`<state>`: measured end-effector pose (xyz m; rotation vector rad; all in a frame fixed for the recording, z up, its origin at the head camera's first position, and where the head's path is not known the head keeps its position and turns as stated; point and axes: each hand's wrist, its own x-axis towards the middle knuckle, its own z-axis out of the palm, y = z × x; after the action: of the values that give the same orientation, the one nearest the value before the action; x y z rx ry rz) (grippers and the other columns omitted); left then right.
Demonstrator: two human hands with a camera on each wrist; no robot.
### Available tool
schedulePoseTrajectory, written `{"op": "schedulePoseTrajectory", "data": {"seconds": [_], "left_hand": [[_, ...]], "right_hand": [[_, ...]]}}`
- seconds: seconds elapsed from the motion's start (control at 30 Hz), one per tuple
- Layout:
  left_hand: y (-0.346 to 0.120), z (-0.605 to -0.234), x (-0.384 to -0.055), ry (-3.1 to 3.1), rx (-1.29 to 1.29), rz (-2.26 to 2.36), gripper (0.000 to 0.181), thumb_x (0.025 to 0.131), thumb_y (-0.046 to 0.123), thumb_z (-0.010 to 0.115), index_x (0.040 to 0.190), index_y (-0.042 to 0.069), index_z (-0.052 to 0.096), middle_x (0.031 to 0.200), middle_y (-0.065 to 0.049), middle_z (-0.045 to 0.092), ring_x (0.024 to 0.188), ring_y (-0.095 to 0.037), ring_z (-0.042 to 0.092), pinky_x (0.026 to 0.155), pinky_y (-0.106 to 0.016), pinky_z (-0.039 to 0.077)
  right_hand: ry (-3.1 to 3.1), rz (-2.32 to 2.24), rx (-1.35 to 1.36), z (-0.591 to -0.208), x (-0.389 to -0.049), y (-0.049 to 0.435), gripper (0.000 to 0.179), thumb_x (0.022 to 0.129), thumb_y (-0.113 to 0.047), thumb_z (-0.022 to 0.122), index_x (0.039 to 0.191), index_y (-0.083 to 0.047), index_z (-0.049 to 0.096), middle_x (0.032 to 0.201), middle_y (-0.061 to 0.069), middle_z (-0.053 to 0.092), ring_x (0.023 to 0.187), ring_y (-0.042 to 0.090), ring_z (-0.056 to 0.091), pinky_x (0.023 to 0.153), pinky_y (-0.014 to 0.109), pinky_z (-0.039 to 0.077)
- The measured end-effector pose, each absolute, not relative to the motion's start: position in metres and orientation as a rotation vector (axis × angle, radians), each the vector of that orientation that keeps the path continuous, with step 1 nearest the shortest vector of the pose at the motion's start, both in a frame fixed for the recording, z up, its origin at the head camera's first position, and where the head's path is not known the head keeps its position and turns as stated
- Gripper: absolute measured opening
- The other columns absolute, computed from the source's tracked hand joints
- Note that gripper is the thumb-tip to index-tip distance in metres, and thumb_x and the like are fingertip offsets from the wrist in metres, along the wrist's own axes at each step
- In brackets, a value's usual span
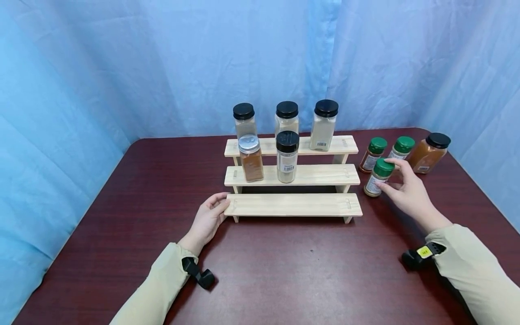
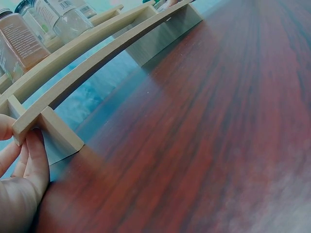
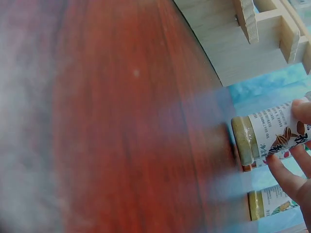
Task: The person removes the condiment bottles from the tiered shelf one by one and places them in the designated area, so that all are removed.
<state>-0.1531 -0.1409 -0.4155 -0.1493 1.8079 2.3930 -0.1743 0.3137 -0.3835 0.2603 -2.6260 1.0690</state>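
A pale wooden three-step rack (image 1: 292,205) stands on the dark red table. My left hand (image 1: 208,220) grips the left end of its lowest step; in the left wrist view the thumb lies over the board and the fingers (image 2: 35,158) curl beneath. To the rack's right, my right hand (image 1: 408,192) holds a small spice jar (image 1: 373,184) with a green lid, thumb on its side and fingers at the lid. The right wrist view shows this jar's printed white label (image 3: 274,128) and its yellowish-brown contents, tilted in that view.
Two more green-lidded jars (image 1: 370,161) (image 1: 400,149) and a black-lidded jar of orange-brown powder (image 1: 424,158) stand behind my right hand. Three black-lidded jars (image 1: 322,131) line the top step. On the middle step are a silver-lidded jar (image 1: 252,164) and a black-lidded one (image 1: 287,162). Blue curtains (image 1: 227,58) hang around.
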Motion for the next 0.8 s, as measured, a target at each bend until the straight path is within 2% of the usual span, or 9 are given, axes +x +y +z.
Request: {"op": "schedulePoseTrajectory", "data": {"seconds": [0.17,0.23,0.33,0.4,0.47,0.53,0.63,0.7,0.8], "left_hand": [[-0.1414,-0.4142,-0.1527,1.806,-0.155,2.375,0.033,0.097,-0.003,0.043,0.128,-0.012,0.037,0.097,0.001,0.055,0.084,-0.004,0.059,0.073,-0.016,0.050],[-0.1414,-0.4139,-0.1526,1.802,-0.161,2.376,0.034,0.097,-0.003,0.043,0.129,-0.012,0.037,0.097,0.001,0.055,0.084,-0.004,0.059,0.073,-0.016,0.050],[-0.1412,-0.4143,-0.1528,1.797,-0.168,2.379,0.034,0.097,-0.003,0.042,0.129,-0.012,0.037,0.097,0.000,0.055,0.083,-0.004,0.059,0.073,-0.016,0.050],[-0.1411,-0.4146,-0.1529,1.799,-0.166,2.378,0.034,0.097,-0.003,0.042,0.129,-0.012,0.037,0.097,0.000,0.054,0.084,-0.004,0.059,0.074,-0.016,0.050],[-0.1411,-0.4152,-0.1533,1.800,-0.161,2.375,0.035,0.097,-0.003,0.042,0.130,-0.012,0.036,0.099,0.000,0.054,0.085,-0.004,0.059,0.075,-0.016,0.050],[-0.1410,-0.4154,-0.1533,1.803,-0.156,2.375,0.035,0.097,-0.003,0.042,0.130,-0.012,0.036,0.099,0.000,0.054,0.086,-0.004,0.059,0.075,-0.016,0.050],[-0.1410,-0.4152,-0.1532,1.800,-0.157,2.384,0.034,0.096,-0.004,0.042,0.129,-0.012,0.037,0.098,0.000,0.054,0.085,-0.004,0.059,0.074,-0.015,0.050],[-0.1411,-0.4150,-0.1530,1.802,-0.152,2.387,0.034,0.096,-0.004,0.043,0.129,-0.013,0.037,0.098,0.000,0.054,0.085,-0.004,0.059,0.074,-0.015,0.050],[-0.1412,-0.4152,-0.1529,1.809,-0.144,2.382,0.036,0.096,-0.003,0.043,0.131,-0.013,0.036,0.100,-0.001,0.054,0.086,-0.004,0.059,0.075,-0.016,0.051]], "right_hand": [[-2.643,1.061,0.252,-0.3824,-0.1778,0.3140,0.061,0.089,-0.010,0.065,0.140,-0.008,0.031,0.122,0.023,0.048,0.100,-0.002,0.046,0.072,-0.005,0.036],[-2.644,1.061,0.257,-0.3824,-0.1791,0.3141,0.061,0.089,-0.009,0.065,0.140,-0.008,0.031,0.122,0.023,0.048,0.102,0.002,0.049,0.072,-0.005,0.036],[-2.641,1.062,0.268,-0.3825,-0.1800,0.3142,0.061,0.089,-0.007,0.065,0.140,-0.007,0.031,0.122,0.025,0.048,0.103,0.018,0.053,0.072,-0.005,0.035],[-2.634,1.060,0.284,-0.3828,-0.1802,0.3144,0.061,0.088,-0.005,0.065,0.139,-0.007,0.031,0.121,0.025,0.048,0.104,0.015,0.052,0.073,-0.005,0.035],[-2.628,1.060,0.293,-0.3827,-0.1806,0.3141,0.061,0.088,-0.005,0.065,0.139,-0.006,0.032,0.121,0.025,0.048,0.101,0.002,0.049,0.073,-0.006,0.034],[-2.623,1.061,0.302,-0.3826,-0.1810,0.3137,0.061,0.088,-0.004,0.065,0.138,-0.006,0.032,0.121,0.026,0.048,0.101,0.002,0.048,0.073,-0.006,0.034],[-2.626,1.058,0.308,-0.3823,-0.1821,0.3134,0.061,0.088,-0.003,0.065,0.139,-0.005,0.031,0.121,0.026,0.048,0.104,0.023,0.055,0.074,-0.005,0.036],[-2.636,1.049,0.303,-0.3821,-0.1829,0.3138,0.062,0.088,-0.003,0.064,0.139,-0.004,0.030,0.121,0.027,0.047,0.105,0.040,0.052,0.076,0.005,0.045],[-2.646,1.037,0.287,-0.3823,-0.1844,0.3149,0.062,0.089,-0.003,0.064,0.140,-0.004,0.028,0.121,0.027,0.046,0.108,0.045,0.052,0.078,0.022,0.049]]}}
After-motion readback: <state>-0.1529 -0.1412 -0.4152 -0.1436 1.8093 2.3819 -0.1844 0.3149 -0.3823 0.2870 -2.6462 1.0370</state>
